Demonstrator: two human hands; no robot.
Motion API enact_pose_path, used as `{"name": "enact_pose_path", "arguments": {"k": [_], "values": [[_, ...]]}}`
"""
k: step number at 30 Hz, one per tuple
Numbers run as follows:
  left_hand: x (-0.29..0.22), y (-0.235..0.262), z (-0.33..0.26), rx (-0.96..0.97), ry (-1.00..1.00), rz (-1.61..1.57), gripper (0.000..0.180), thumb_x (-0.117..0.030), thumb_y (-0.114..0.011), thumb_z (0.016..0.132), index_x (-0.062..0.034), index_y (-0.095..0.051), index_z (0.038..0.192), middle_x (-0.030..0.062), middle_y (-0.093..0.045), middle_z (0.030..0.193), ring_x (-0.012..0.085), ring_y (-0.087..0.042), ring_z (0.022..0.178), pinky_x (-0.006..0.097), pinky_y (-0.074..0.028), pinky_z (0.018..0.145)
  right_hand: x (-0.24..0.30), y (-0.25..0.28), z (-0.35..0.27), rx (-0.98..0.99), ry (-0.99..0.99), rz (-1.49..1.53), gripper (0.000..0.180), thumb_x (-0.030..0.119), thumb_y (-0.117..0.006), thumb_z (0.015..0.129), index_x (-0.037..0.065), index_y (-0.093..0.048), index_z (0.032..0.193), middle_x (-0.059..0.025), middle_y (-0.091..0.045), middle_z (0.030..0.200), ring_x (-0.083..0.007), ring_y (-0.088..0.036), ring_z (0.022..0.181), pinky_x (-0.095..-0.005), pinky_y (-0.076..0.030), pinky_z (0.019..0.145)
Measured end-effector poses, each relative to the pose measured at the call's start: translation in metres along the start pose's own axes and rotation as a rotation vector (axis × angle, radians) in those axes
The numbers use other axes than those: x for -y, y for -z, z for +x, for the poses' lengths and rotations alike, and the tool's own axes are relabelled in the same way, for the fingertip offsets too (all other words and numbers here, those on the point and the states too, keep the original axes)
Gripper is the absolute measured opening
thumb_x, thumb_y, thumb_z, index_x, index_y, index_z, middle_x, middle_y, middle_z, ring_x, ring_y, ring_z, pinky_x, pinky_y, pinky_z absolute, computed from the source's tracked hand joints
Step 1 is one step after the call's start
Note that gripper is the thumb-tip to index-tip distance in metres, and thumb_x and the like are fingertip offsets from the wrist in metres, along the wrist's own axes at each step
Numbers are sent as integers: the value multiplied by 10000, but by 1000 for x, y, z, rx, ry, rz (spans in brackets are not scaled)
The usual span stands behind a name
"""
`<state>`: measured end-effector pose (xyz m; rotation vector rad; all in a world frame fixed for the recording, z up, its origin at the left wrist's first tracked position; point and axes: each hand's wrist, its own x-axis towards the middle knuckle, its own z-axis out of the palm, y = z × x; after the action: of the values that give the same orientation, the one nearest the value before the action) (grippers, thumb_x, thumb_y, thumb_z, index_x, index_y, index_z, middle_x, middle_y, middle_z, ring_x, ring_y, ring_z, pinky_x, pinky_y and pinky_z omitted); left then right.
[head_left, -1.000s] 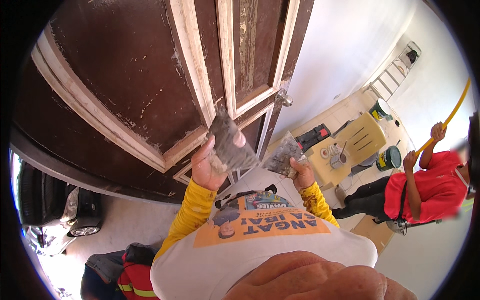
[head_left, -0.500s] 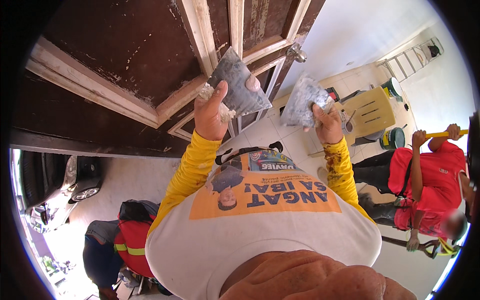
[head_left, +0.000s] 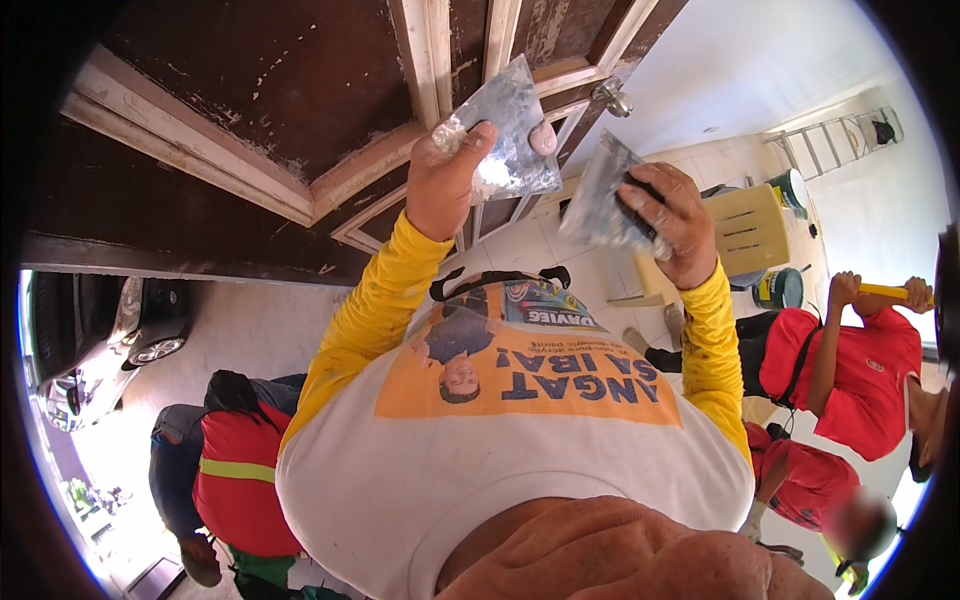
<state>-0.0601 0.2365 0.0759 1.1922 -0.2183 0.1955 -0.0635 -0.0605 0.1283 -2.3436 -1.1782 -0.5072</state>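
both hands grip flat, putty-smeared metal scrapers by the dark door.

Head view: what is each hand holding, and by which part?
Left hand grips a flat grey metal putty blade by its lower edge; right hand clasps a second grey blade across its face.

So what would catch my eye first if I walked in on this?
The two raised hands: the left hand holds a flat metal scraper blade smeared with pale putty against the worn dark wooden door. The right hand grips a second blade beside it, below the door knob.
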Motion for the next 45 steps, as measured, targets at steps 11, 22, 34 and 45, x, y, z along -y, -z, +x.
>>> {"name": "enact_pose_path", "arguments": {"k": [11,22,34,45], "values": [[19,-5,16,167,-633,743,306,-219,-588,984,32,-658,1145,110,-711,1049,154,-663,928,297,-519,840,-3,30,29,162,489,-428,337,162,-617,788,192,-722,1106,-40,-601,1305,-312,-504,1249,-459,-459,1025],[9,51,22,-1,-411,574,343,-25,-589,876,61,-604,1207,188,-667,1168,311,-653,1092,394,-509,973,-96,-57,37,-63,-93,-296,698,-66,-616,681,145,-572,1345,-125,-569,1344,-337,-565,1166,-419,-452,1004],[-12,58,35,171,-378,376,236,11,-581,948,-4,-663,1169,154,-681,1102,231,-670,973,323,-516,891,-107,-118,70,-96,-246,-456,658,-26,-648,688,135,-579,1322,-110,-574,1344,-326,-579,1111,-421,-470,966],[0,73,39,242,-585,499,336,59,-639,859,-24,-671,1183,189,-688,1115,316,-686,1001,365,-523,914,-68,-69,51,5,-277,-377,610,28,-627,757,172,-569,1347,-67,-561,1379,-316,-574,1131,-408,-451,999]]}}
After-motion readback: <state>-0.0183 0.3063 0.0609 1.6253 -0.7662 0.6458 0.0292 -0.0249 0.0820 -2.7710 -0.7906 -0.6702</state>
